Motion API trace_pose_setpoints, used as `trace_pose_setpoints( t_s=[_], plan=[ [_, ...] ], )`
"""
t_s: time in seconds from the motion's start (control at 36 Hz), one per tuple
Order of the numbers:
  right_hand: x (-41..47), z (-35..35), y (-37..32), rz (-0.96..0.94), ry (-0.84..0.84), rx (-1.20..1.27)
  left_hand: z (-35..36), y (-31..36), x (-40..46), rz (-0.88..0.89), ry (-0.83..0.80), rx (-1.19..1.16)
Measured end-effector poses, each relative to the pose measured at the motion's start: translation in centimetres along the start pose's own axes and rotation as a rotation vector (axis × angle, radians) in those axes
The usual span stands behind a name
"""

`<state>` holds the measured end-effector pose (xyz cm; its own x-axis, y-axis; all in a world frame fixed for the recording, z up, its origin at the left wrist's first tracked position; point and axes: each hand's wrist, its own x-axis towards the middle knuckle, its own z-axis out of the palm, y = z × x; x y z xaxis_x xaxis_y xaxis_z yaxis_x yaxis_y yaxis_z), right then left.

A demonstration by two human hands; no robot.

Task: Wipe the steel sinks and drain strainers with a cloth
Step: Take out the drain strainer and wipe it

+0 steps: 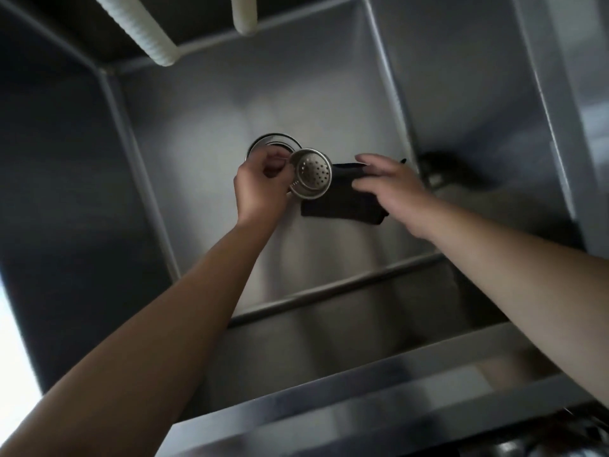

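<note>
The left hand [260,189] has its fingers curled round the drain strainer [311,173], gripping it by its far side so that the perforated bottom of the little steel cup tilts toward the camera; which fingers carry the weight cannot be told, since the cup's rim hides them. The right hand [392,189] reaches in from the right with fingers fairly straight and spread, lying over the dark cloth [342,206]; motion blur smears the fingertips, and whether they press the cloth or only hover over it cannot be told. The cloth lies on the sink floor just right of the strainer, its far part covered by the right hand and its left edge hidden behind the cup. Just behind the left hand the open drain hole [273,143] shows only as an arc of its steel ring, the rest blocked by knuckles and strainer. The steel sink [204,127] is deep, with steep walls close on the left, far side and right, and bare floor around the hands. A dark blurred shape on the right wall looks like a reflection. Two white corrugated hoses [141,31] hang over the far rim, their upper ends cut off by the frame. The near rim crosses the bottom of the view under both forearms.
</note>
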<state>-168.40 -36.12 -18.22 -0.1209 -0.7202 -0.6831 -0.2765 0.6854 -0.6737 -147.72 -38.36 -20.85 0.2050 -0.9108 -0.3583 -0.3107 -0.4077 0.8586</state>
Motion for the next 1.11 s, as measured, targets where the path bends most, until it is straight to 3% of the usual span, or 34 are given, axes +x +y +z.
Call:
trace_pose_setpoints(
  t_s=[0.17, 0.42, 0.5, 0.56, 0.67, 0.75, 0.83, 0.94, 1.11],
  plan=[
    [-0.4, -1.6, -1.6, 0.343, -0.245, 0.433, 0.2, 1.3, -0.6, -0.044, -0.142, -0.066],
    [-0.3, -1.7, -0.4, 0.396, -0.459, 0.517, 1.2, 2.1, -1.1, -0.066, -0.377, -0.175],
    [-0.1, -1.7, -0.5, 0.377, -0.403, 0.544, 1.3, 2.0, -1.0, -0.069, -0.413, -0.181],
    [0.0, -1.3, -0.6, 0.263, -0.242, 0.328, 1.3, 1.6, -0.8, -0.111, -0.373, -0.162],
    [0.2, -0.7, -0.4, -0.276, 0.143, -0.445, 1.0, -0.5, 0.0, -0.255, -0.098, -0.046],
    [0.5, 0.0, 0.0, -0.592, 0.131, -0.872, 1.2, -1.7, 0.0, -0.365, 0.003, 0.021],
    [0.7, 0.9, 1.3, -0.608, -0.051, -1.2, 1.7, -2.0, -0.4, -0.435, 0.027, 0.028],
    [0.3, 1.6, 2.3, -0.52, -0.066, -1.188, 2.7, -1.5, -0.8, -0.483, -0.05, -0.003],
    [0.5, 1.6, 1.6, -0.504, -0.044, -1.164, 3.8, -0.6, -1.0, -0.418, -0.164, 0.064]
  ],
)
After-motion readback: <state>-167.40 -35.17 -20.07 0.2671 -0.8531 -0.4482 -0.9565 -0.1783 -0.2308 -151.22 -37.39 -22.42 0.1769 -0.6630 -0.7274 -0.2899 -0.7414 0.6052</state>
